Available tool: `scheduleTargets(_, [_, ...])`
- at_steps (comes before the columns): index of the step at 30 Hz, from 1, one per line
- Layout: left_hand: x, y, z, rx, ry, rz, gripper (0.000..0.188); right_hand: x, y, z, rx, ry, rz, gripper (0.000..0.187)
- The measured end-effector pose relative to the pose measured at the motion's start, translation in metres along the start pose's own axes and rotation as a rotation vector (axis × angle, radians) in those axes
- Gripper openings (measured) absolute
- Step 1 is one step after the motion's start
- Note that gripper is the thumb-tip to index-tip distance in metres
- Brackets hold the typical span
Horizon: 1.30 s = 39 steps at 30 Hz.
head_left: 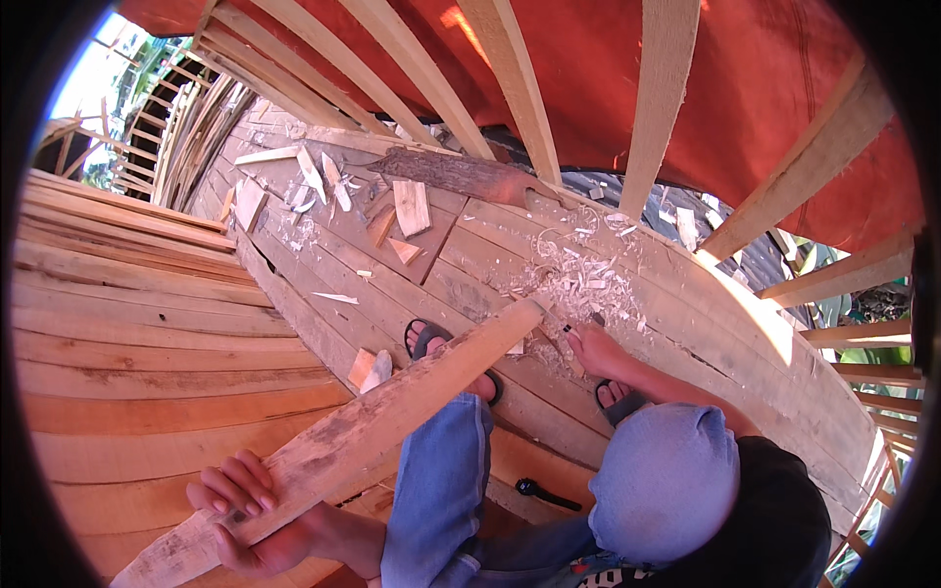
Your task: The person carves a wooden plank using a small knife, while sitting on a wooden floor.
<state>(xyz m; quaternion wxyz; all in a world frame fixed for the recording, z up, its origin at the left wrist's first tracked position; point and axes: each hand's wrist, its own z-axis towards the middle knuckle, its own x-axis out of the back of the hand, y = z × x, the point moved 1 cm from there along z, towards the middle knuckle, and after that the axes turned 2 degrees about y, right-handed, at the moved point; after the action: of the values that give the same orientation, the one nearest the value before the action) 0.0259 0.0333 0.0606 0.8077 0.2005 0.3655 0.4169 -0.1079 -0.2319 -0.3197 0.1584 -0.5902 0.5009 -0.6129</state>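
My left hand (pixel 240 505) grips the near end of a long, rough wooden beam (pixel 392 412). The beam slants up and to the right across my knee in blue jeans (pixel 441 470). Its far end rests on the curved plank floor (pixel 323 265) beside a heap of pale wood shavings (pixel 578 279). My right hand (pixel 593 348) reaches down to the floor next to that far end, at the edge of the shavings. A small dark thing shows at its fingertips, and I cannot tell whether the hand holds it. My feet in dark sandals (pixel 428 339) stand on the planks under the beam.
Pale wooden ribs (pixel 662 108) rise in front of a red sheet (pixel 765 88). Several offcuts (pixel 410 206) and a weathered dark board (pixel 451 171) lie further off. A black-handled tool (pixel 544 493) lies by my leg. Stacked planks (pixel 127 323) fill the left side.
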Motion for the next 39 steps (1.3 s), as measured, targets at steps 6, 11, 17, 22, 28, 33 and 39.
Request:
scheduleTargets(6, [-0.001, 0.001, 0.003, 0.014, 0.014, 0.023, 0.022, 0.003, -0.026, 0.001, -0.105, -0.102, -0.004, 0.037])
scheduleTargets(11, [0.014, 0.0, 0.003, 0.007, 0.178, 0.078, 0.031, 0.009, -0.019, 0.005, -0.054, -0.051, -0.034, 0.039])
scheduleTargets(17, [0.01, -0.001, 0.0, -0.082, 0.203, 0.133, 0.055, 0.005, -0.003, 0.012, -0.152, -0.077, -0.008, 0.041])
scheduleTargets(22, [0.011, -0.008, -0.006, -0.105, 0.157, 0.116, 0.065, -0.002, 0.006, 0.006, 0.037, -0.025, 0.013, 0.041])
scheduleTargets(28, [0.016, -0.037, -0.008, 0.019, 0.146, 0.102, 0.064, 0.006, 0.004, 0.008, -0.071, -0.062, -0.006, 0.039])
scheduleTargets(33, [0.015, -0.058, -0.008, 0.014, 0.213, 0.174, 0.068, 0.011, 0.009, 0.017, -0.211, -0.12, -0.014, 0.042])
scheduleTargets(39, [0.016, -0.069, -0.004, 0.041, 0.142, 0.396, 0.056, 0.019, 0.004, 0.013, -0.198, 0.046, 0.164, 0.043])
